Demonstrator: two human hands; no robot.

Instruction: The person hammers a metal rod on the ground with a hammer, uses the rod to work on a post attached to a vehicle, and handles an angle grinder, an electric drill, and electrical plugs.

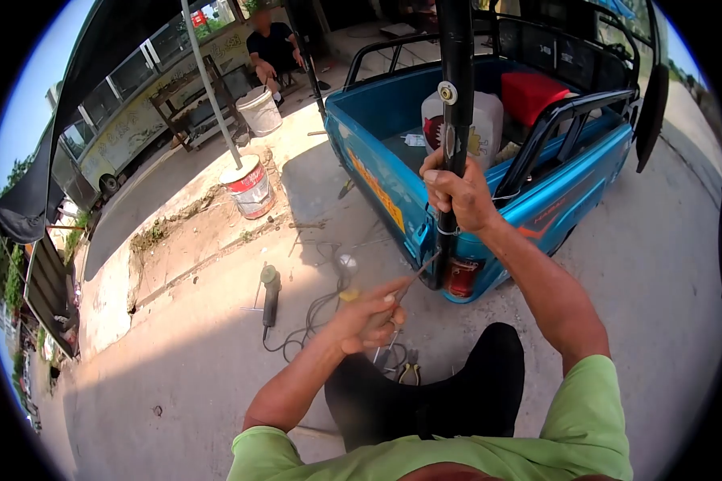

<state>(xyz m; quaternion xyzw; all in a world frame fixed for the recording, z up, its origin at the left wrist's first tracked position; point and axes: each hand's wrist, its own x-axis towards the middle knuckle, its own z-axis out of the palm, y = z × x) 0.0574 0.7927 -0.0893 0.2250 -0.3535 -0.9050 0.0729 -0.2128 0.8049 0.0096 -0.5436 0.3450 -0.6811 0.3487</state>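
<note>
My right hand (461, 192) is wrapped around a black metal post (456, 96), which stands at the rear corner of a blue cargo bed (489, 204). Lower and to the left, my left hand (367, 319) is closed around a thin-shafted tool (419, 274) that looks like a screwdriver. Its tip reaches the foot of the post, but whether it touches is unclear. The handle is mostly hidden in my fingers and blurred. A red tail light (463, 276) sits just right of the post's foot. Pliers with yellow handles (410, 373) lie on the ground between my legs.
A corded power tool with a green head (270, 297) lies left on the concrete, its black cable (317, 309) looping towards me. A paint bucket (249, 188) holds a pole upright. Behind are a white bucket (259, 111) and a seated person (273, 48). The bed contains a plastic jug (485, 120).
</note>
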